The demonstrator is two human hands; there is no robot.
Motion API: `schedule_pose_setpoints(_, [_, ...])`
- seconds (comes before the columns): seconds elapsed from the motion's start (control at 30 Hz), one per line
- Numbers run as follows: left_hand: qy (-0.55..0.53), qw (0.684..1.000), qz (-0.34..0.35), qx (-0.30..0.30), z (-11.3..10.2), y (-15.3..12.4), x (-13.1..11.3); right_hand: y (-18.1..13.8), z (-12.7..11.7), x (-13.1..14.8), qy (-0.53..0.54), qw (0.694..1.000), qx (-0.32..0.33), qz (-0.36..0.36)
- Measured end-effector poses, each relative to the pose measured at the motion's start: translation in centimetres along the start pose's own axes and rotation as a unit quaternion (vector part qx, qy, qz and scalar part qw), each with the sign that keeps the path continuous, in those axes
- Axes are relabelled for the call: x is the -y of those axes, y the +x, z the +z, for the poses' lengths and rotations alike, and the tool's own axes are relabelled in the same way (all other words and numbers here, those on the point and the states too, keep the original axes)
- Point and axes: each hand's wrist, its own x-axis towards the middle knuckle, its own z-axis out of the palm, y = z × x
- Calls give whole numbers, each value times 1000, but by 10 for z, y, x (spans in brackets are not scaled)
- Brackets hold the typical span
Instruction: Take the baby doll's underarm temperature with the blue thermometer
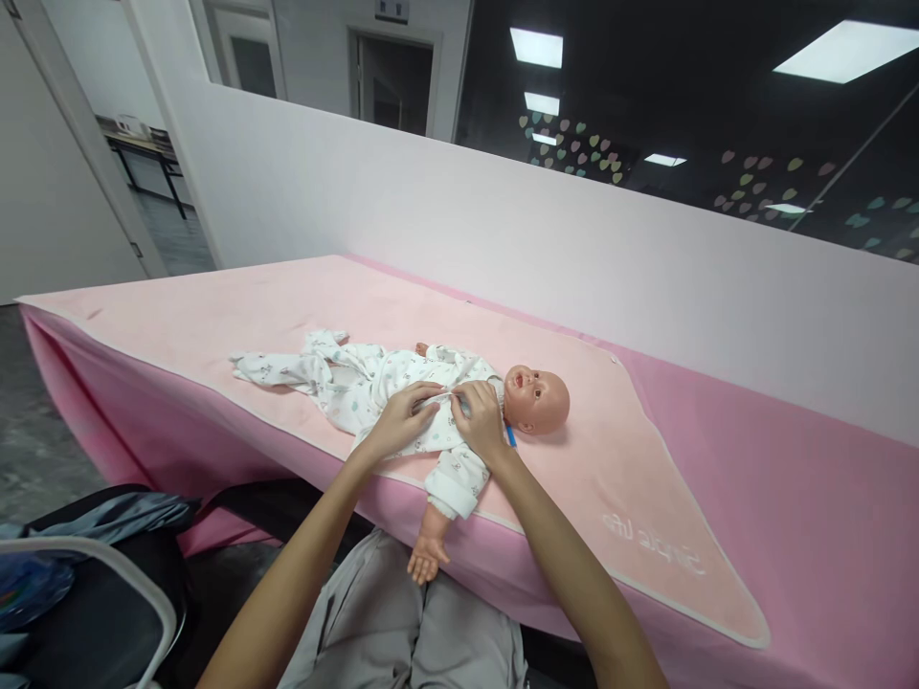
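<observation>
A bald baby doll (542, 397) lies on its back on a pink mat, its head to the right. It wears a white patterned baby onesie (359, 383), whose legs stretch out to the left. My left hand (408, 416) rests on the onesie's chest, fingers bent toward the middle and pinching the cloth. Beside it, my right hand (475, 413) grips the cloth near the neck, its fingertips almost meeting the left ones. What exactly lies between the fingertips is too small to see. One doll arm hangs over the mat's near edge.
The pink mat (632, 478) covers a table with a pink tablecloth (811, 459). A white wall with a dark window stands behind. At lower left is a black chair (93, 612) with cloth and a plastic-wrapped item on it. A small blue tag (510, 436) shows by the doll's neck.
</observation>
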Motion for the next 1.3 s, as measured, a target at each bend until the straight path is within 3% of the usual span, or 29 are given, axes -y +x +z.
schedule_pose_setpoints(0.17, [76,997,32,-15,3,0,-2,0,2,-1,-2,1000,-9,5])
schedule_pose_setpoints(0.47, [73,996,47,-1,3,2,5,1,1,1,7,1000,0,5])
schedule_pose_setpoints(0.97, [-42,999,-10,-3,0,-2,1,0,0,0,6,1000,9,18])
schedule_pose_setpoints(1.3, [-35,999,-26,5,-1,-1,-3,0,0,1,-11,999,15,27])
